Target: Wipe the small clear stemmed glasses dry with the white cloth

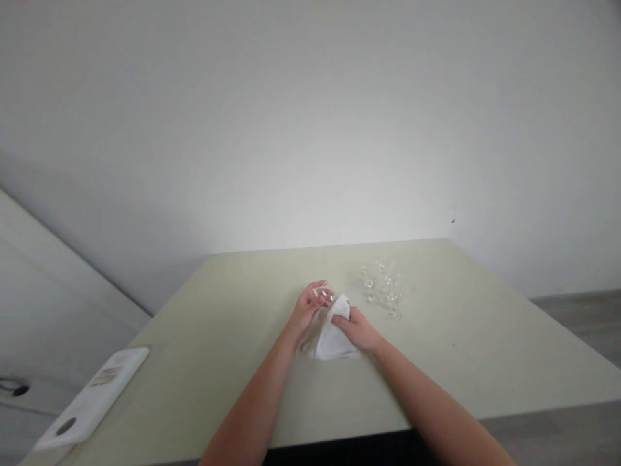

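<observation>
My left hand [309, 307] curls around a clear, shiny rounded piece [326, 294], glass or plastic, with its fingers bent over it. Beside it, my right hand [358, 328] grips a white cloth-like sheet or pouch [334, 340] between thumb and fingers. The white thing hangs down toward the table, and its lower left side looks see-through. Whether it is cloth, paper or a bag, I cannot tell. A short way to the right lies a loose heap of clear, shiny pieces [383, 285], which look much like the one in my left hand.
The pale table [218, 362] meets a white wall [310, 162] at its far edge. A white flat plastic item [99, 395] with a dark round spot lies at the left edge. Dark clothing [349, 450] shows at the front edge, and grey floor at the right.
</observation>
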Demonstrator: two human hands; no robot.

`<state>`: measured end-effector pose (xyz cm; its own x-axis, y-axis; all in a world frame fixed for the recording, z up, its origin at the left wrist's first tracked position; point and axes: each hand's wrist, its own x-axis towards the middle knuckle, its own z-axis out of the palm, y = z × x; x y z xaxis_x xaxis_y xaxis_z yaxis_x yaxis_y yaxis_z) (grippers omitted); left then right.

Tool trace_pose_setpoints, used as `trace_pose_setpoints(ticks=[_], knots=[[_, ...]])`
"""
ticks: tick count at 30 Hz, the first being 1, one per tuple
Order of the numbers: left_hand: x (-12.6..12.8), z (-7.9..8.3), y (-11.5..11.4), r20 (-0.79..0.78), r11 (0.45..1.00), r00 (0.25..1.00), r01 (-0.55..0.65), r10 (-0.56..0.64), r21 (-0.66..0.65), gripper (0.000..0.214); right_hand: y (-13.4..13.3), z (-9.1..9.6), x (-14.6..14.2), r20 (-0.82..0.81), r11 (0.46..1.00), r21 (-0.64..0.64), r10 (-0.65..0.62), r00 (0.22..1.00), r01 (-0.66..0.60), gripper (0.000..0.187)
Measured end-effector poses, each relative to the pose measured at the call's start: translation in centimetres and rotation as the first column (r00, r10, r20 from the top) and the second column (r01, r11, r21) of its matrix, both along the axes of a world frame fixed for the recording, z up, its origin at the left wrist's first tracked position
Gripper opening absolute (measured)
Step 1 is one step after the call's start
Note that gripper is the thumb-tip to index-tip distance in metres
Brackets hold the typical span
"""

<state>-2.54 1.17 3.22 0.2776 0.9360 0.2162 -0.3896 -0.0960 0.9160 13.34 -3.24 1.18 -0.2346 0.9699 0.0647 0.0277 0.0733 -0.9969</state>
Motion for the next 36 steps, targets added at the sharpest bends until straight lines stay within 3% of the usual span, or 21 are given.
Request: trace_pose_setpoints(ticks=[3, 7, 12, 15, 17, 22, 25, 27, 29, 33, 35, 36], knots=[[-0.1, 0.0, 0.0, 0.101, 0.996, 0.992, 0.073, -0.069, -0.044, 0.065, -0.1, -0.4, -0.1, -0.319, 0.959, -0.249, 0.052, 0.946, -0.136, 0.045], [-0.2, 0.3, 0.2, 0.115, 0.995, 0.991, 0.071, -0.062, -0.077, 0.066, 0.1, -0.5, -0.7, -0.468, 0.942, -0.322, -0.076, 0.88, -0.09, 0.049], [-0.3, 0.7, 0.6, 0.185, 0.983, 0.965, -0.183, 0.185, -0.027, 0.055, 0.8, 0.2, -0.8, -0.468, 0.919, -0.387, -0.26, 0.845, 0.068, 0.039], [-0.4, 0.7, 0.8, 0.165, 0.948, 0.937, -0.317, 0.309, 0.024, 0.053, 1.2, 0.0, -0.5, -0.497, 0.925, -0.375, -0.258, 0.828, 0.063, 0.036], [-0.3, 0.5, 0.8, 0.11, 0.938, 0.939, -0.336, 0.326, 0.085, 0.054, 1.5, -0.6, -0.4, -0.484, 0.934, -0.354, -0.228, 0.845, 0.049, 0.038], [0.1, 0.2, 0.7, 0.016, 0.913, 0.941, -0.332, 0.338, 0.236, 0.058, 2.0, -2.0, 0.0, -0.252, 0.951, -0.268, -0.225, 0.941, 0.155, 0.03], [-0.1, 0.3, 0.7, 0.036, 0.891, 0.916, -0.397, 0.399, 0.221, 0.059, 1.3, -1.5, 0.1, 0.078, 0.993, -0.018, -0.116, 0.99, 0.117, 0.02], [-0.1, 0.4, 0.7, 0.022, 0.899, 0.919, -0.391, 0.394, 0.197, 0.059, 0.4, -0.7, -0.1, 0.391, 0.981, 0.187, -0.114, 0.913, 0.043, 0.012], [0.1, 0.4, 0.6, -0.012, 0.917, 0.933, -0.351, 0.36, 0.189, 0.058, -0.7, 0.5, -0.5, 0.643, 0.959, 0.283, -0.218, 0.734, 0.037, 0.023], [0.5, 0.1, 0.1, -0.066, 0.933, 0.947, -0.295, 0.314, 0.207, 0.06, -4.1, 2.8, -0.1, 0.842, 0.944, 0.313, -0.326, 0.43, 0.102, 0.056], [0.7, -0.1, -0.1, -0.072, 0.939, 0.952, -0.276, 0.296, 0.204, 0.06, -6.9, 2.9, 1.2, 0.847, 0.942, 0.291, -0.336, 0.412, 0.17, 0.047], [0.7, -0.3, -0.1, -0.069, 0.944, 0.956, -0.268, 0.285, 0.194, 0.06, -8.6, 2.4, 2.0, 0.824, 0.95, 0.262, -0.311, 0.475, 0.167, 0.041]])
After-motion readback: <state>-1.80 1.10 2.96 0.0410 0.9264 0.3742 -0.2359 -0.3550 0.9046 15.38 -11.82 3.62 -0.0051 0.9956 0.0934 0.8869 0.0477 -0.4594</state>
